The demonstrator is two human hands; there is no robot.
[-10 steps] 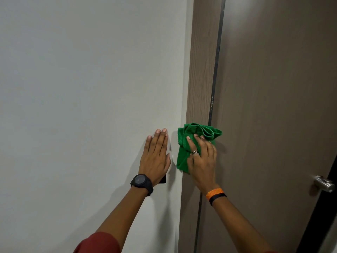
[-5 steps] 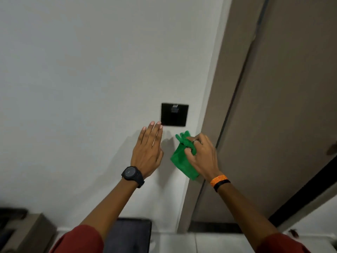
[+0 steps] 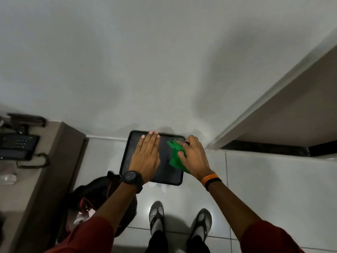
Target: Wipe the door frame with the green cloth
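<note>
My right hand [image 3: 193, 157] is closed around the bunched green cloth [image 3: 176, 156], which hangs out to the left of my fingers. It is held in the air, left of the door frame [image 3: 269, 92], not touching it. The frame's pale edge runs diagonally up to the right, with the brown door [image 3: 300, 114] beside it. My left hand [image 3: 146, 158] is flat with fingers together and straight, holding nothing, just left of the cloth.
Below my hands a black tray-like mat [image 3: 169, 178] lies on the tiled floor against the white wall [image 3: 145, 61]. A dark bag [image 3: 91, 199] sits at lower left beside a brown counter [image 3: 54, 161] with a phone [image 3: 16, 146]. My feet in sandals [image 3: 180, 220] stand below.
The view has tipped down from the wall and door to the floor. Both hands came off the wall and frame and dropped lower; the cloth went from pressed flat to bunched in my right hand.
</note>
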